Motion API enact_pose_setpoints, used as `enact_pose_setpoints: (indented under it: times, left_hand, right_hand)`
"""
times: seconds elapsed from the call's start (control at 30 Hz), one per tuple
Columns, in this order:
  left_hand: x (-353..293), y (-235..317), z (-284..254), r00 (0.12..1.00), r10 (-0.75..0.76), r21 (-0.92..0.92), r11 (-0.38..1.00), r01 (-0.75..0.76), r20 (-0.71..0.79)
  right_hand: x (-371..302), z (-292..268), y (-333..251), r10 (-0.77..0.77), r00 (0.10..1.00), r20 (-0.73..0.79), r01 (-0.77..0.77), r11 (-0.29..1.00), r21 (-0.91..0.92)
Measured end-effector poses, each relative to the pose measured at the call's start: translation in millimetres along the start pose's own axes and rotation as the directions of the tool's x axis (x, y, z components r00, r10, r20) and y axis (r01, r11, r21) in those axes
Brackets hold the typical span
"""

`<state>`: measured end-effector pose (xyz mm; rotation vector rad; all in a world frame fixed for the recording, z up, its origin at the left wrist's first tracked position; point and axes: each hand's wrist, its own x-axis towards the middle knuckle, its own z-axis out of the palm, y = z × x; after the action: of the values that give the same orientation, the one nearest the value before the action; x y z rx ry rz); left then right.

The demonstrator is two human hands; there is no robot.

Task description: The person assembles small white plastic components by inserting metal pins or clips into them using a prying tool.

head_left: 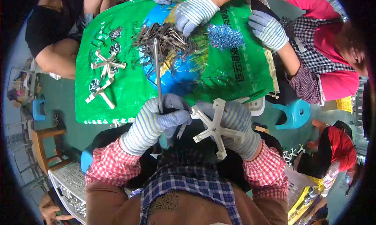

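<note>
On the far left, a person in a black top (47, 25) is sitting beside the green sack (129, 91) that is lying spread out as a work surface. Two white star-shaped plastic pieces (106, 64) are lying on the left part of this sack, one above the other and close together.

The left hand (156, 121), in a striped grey glove, is clenching around the lower end of a long thin metal tool (157, 72). The tool is standing almost upright in the picture, and its upper end is reaching to the pile of dark metal clips (164, 39) in the middle of the sack.

Just beside it, the right hand (235, 127), also gloved, is grasping a white star-shaped part (213, 127) from behind. This part is being held in the air in front of the person's chest, at the near edge of the sack, and one of its arms is touching the left hand's fingers.

Further right on the sack, a small heap of blue pieces (224, 37) is lying near the clips. A co-worker's gloved hand (194, 13) is resting on the clip pile, and another gloved hand (268, 29) is lying at the right edge of the sack. A blue stool (293, 113) is standing on the floor at the right.
</note>
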<state>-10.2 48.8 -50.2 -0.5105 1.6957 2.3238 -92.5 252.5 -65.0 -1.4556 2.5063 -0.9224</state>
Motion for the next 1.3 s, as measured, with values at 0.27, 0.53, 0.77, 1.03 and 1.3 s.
enact_pose_setpoints:
  times: [0.27, 0.53, 0.77, 1.03, 1.3]
  left_hand:
    - [-4, 6, -1, 0.992, -0.103, 0.110, 0.989, 0.095, 0.073]
    - [-9, 8, -8, 0.978, -0.146, 0.254, 0.961, 0.106, 0.146]
    - [0, 8, -9, 0.810, -0.140, 0.588, 0.758, -0.282, 0.570]
    - [7, -4, -11, 0.811, 0.000, 0.483, 0.803, -0.349, 0.585]
    - [-15, 11, -14, 0.846, 0.038, 0.494, 0.797, -0.346, 0.532]
  right_hand:
    - [0, -11, -6, -0.045, 0.998, 0.039, 0.039, 0.987, 0.153]
    - [-16, 0, -9, -0.047, 0.987, 0.154, 0.014, 0.978, 0.209]
    - [-23, 14, 13, -0.324, 0.911, 0.255, 0.140, 0.825, 0.548]
    - [-37, 27, 41, -0.281, 0.919, 0.277, 0.081, 0.822, 0.564]
    - [-41, 26, 20, -0.023, 0.902, 0.431, -0.290, 0.708, 0.644]
